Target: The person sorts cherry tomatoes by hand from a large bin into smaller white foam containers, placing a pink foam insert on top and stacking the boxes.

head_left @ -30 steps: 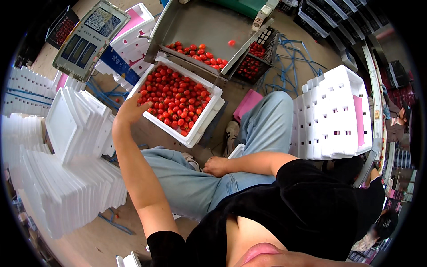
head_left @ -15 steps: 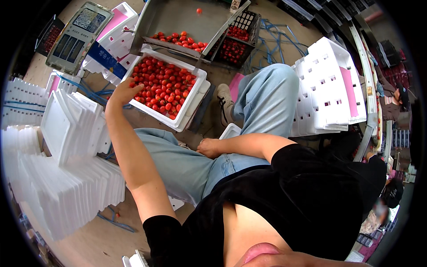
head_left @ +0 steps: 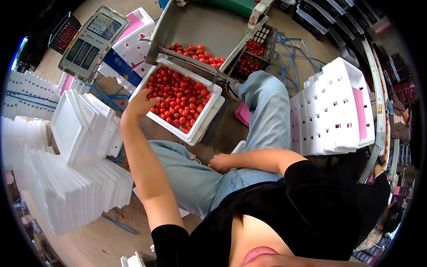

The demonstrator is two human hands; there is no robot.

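Small red cherry tomatoes [head_left: 180, 100] fill a white plastic foam box [head_left: 168, 126] in front of me, slightly left. My left hand [head_left: 141, 103] lies over the box's left rim. Its fingers are apart and reach onto the tomatoes, with none visibly held. My right hand [head_left: 219, 163] rests at my lap by the inner thigh, fingers curled in and partly hidden, with nothing seen in it. Right behind the box, a metal chute [head_left: 200, 26] has more tomatoes gathered along its lower lip.
A weighing scale display [head_left: 93, 42] stands at the far left. White lids [head_left: 80, 187] are stacked at my left, white boxes [head_left: 331, 107] at my right. A black crate [head_left: 255, 51] of tomatoes and tangled blue straps [head_left: 289, 60] lie beyond the chute. Other people are at the far right.
The whole view has shifted, so the scene sits lower and further right. My right knee has swung left, covering part of the foot. The lone tomato in the chute no longer shows there.
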